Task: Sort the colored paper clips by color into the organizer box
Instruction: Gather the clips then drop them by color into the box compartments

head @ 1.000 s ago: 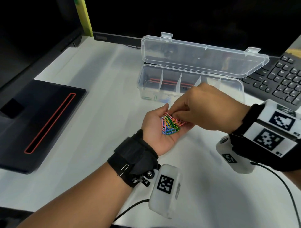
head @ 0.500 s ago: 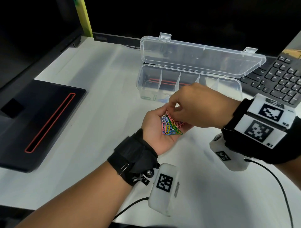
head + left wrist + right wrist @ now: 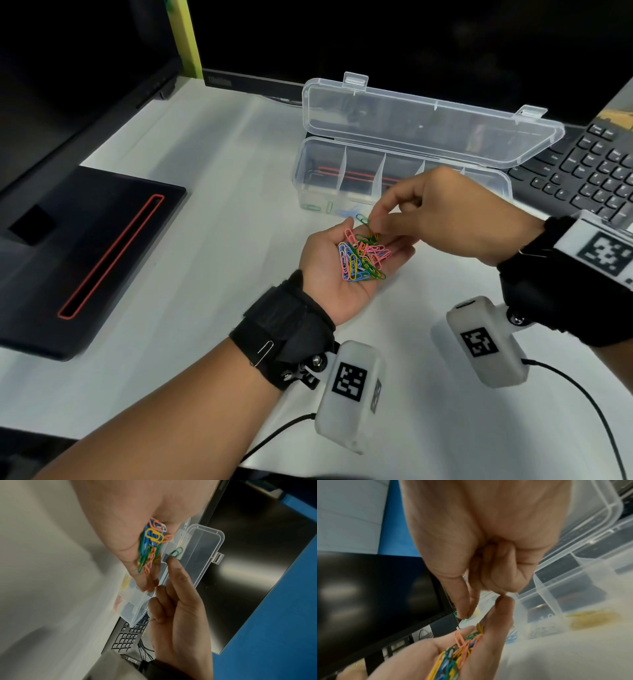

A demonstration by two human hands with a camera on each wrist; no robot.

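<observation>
Left hand (image 3: 346, 274) cupped palm-up as a tray for mixed paper clips (image 3: 361, 258); right hand (image 3: 445, 216) pinches one green clip (image 3: 362, 219) clear, near the open organizer box (image 3: 493, 186).

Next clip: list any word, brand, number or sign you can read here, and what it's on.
Nothing can be read for certain.
Logo on the monitor bezel: blurred, unreadable.
Keyboard key legends: too small to read.
Wrist camera tags: black-and-white patterns only, with no words.
</observation>
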